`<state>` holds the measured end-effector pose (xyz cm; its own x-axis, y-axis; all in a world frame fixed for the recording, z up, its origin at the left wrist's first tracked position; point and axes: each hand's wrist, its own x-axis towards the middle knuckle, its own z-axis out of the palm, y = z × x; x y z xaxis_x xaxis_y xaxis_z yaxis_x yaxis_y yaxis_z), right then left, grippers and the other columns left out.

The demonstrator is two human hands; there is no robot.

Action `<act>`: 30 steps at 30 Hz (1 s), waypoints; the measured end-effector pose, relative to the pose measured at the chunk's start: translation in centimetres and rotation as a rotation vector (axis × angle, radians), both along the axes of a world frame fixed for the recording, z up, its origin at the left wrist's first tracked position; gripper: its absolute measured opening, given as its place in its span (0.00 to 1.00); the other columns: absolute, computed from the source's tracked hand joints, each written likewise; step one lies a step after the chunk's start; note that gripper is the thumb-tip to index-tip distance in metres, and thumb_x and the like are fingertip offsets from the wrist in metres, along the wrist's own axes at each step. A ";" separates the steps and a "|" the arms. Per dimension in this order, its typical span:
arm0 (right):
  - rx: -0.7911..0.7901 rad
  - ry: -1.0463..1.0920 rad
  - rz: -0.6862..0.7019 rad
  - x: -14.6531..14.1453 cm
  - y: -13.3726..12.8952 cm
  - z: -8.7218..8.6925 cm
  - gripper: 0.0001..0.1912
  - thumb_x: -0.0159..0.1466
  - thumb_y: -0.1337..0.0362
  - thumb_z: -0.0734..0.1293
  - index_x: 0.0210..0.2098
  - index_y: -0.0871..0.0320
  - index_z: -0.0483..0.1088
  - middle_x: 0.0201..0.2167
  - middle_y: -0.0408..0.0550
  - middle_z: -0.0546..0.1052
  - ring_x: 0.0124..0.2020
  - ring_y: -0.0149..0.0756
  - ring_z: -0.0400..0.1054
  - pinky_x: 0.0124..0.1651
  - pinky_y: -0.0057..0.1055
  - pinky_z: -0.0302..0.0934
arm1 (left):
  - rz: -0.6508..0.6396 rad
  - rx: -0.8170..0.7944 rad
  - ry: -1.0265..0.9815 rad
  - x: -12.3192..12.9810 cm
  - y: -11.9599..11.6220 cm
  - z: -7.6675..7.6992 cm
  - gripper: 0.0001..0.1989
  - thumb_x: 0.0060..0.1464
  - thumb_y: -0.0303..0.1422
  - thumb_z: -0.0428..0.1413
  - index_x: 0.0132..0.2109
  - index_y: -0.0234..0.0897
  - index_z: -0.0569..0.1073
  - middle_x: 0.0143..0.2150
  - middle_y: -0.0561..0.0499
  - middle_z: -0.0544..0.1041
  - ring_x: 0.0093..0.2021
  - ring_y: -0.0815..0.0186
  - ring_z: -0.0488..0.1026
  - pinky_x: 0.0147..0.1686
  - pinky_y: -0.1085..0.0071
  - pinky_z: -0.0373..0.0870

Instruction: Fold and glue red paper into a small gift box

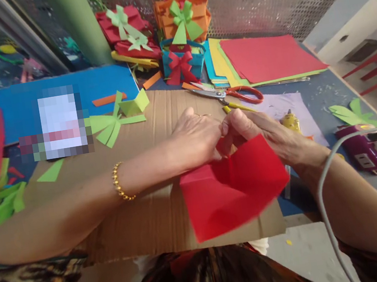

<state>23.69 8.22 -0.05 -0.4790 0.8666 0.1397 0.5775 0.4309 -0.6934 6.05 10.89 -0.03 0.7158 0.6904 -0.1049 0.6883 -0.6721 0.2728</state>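
Red paper, bent into a partly folded shape, hangs above a sheet of brown cardboard. My left hand is closed on its far edge, with the fingertips mostly hidden behind the wrist and paper. Close beside it, my right hand pinches the same edge between thumb and fingers. The two hands nearly touch. Just beyond them lie scissors with red handles, blades pointing left. Cut green paper strips rest on the cardboard to the left.
Finished paper bags with bows, one orange and one blue, stand at the back near a green bottle. Stacked coloured paper lies back right. A purple glue gun is at right; a grey cable crosses my right forearm.
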 end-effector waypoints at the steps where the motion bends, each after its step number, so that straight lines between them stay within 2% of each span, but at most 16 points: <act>1: 0.030 0.001 -0.002 0.0 0.0 -0.1 0.27 0.77 0.43 0.50 0.29 0.51 0.61 0.28 0.45 0.71 0.31 0.36 0.65 0.39 0.39 0.63 | -0.013 -0.002 -0.007 0.0 0.0 -0.1 0.03 0.57 0.31 0.60 0.34 0.37 0.75 0.38 0.48 0.81 0.42 0.55 0.77 0.47 0.57 0.59; 5: 0.039 0.011 0.017 0.1 0.1 -0.7 0.30 0.76 0.40 0.50 0.27 0.52 0.61 0.25 0.43 0.68 0.28 0.34 0.63 0.34 0.36 0.60 | -0.022 0.002 -0.047 -0.2 0.2 -0.4 0.04 0.59 0.29 0.57 0.34 0.37 0.74 0.37 0.48 0.81 0.42 0.56 0.77 0.48 0.56 0.59; 9: 0.031 -0.009 0.027 0.1 0.1 -1.0 0.34 0.74 0.34 0.49 0.26 0.53 0.59 0.24 0.42 0.67 0.26 0.32 0.57 0.32 0.35 0.55 | -0.019 -0.034 -0.061 -0.2 0.2 -0.5 0.05 0.58 0.30 0.58 0.33 0.37 0.72 0.33 0.49 0.79 0.40 0.57 0.78 0.47 0.57 0.60; 14: -0.073 -0.091 0.003 0.2 0.0 -0.7 0.34 0.74 0.34 0.47 0.26 0.52 0.55 0.22 0.41 0.63 0.25 0.31 0.52 0.31 0.36 0.51 | -0.014 -0.006 -0.038 -0.1 0.0 -0.3 0.02 0.60 0.27 0.57 0.39 0.35 0.70 0.37 0.47 0.80 0.42 0.56 0.78 0.47 0.58 0.60; 18: -0.124 -0.137 -0.035 0.2 -0.1 -0.2 0.35 0.72 0.32 0.48 0.23 0.52 0.55 0.20 0.41 0.62 0.25 0.31 0.50 0.29 0.35 0.49 | -0.024 -0.013 -0.003 0.0 -0.2 0.0 0.02 0.62 0.27 0.55 0.39 0.36 0.69 0.39 0.48 0.80 0.41 0.58 0.77 0.46 0.58 0.58; 21: -0.123 -0.129 -0.040 0.1 -0.1 0.2 0.35 0.70 0.31 0.49 0.23 0.52 0.57 0.20 0.40 0.63 0.24 0.31 0.50 0.28 0.34 0.50 | -0.039 -0.038 -0.001 -0.3 -0.2 0.2 0.02 0.61 0.25 0.54 0.41 0.36 0.69 0.40 0.49 0.80 0.42 0.58 0.77 0.47 0.59 0.58; 26: -0.200 -0.114 -0.061 -0.3 -0.4 0.9 0.40 0.63 0.23 0.49 0.23 0.53 0.60 0.21 0.44 0.67 0.24 0.32 0.54 0.28 0.35 0.54 | -0.030 -0.099 0.010 -1.0 -0.1 1.4 0.07 0.61 0.29 0.60 0.45 0.36 0.69 0.40 0.50 0.80 0.44 0.57 0.77 0.50 0.60 0.58; 30: -0.176 -0.175 -0.072 -0.2 -0.5 0.9 0.41 0.65 0.24 0.47 0.23 0.53 0.61 0.21 0.45 0.68 0.25 0.33 0.56 0.29 0.35 0.55 | -0.062 -0.085 0.069 -1.3 0.1 1.5 0.06 0.62 0.29 0.59 0.44 0.37 0.69 0.43 0.50 0.79 0.46 0.58 0.76 0.51 0.60 0.59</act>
<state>23.51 7.75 0.85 -0.4191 0.9029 -0.0955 0.7200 0.2663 -0.6409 4.80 11.00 1.47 0.7461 0.6312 -0.2118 0.6650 -0.6906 0.2844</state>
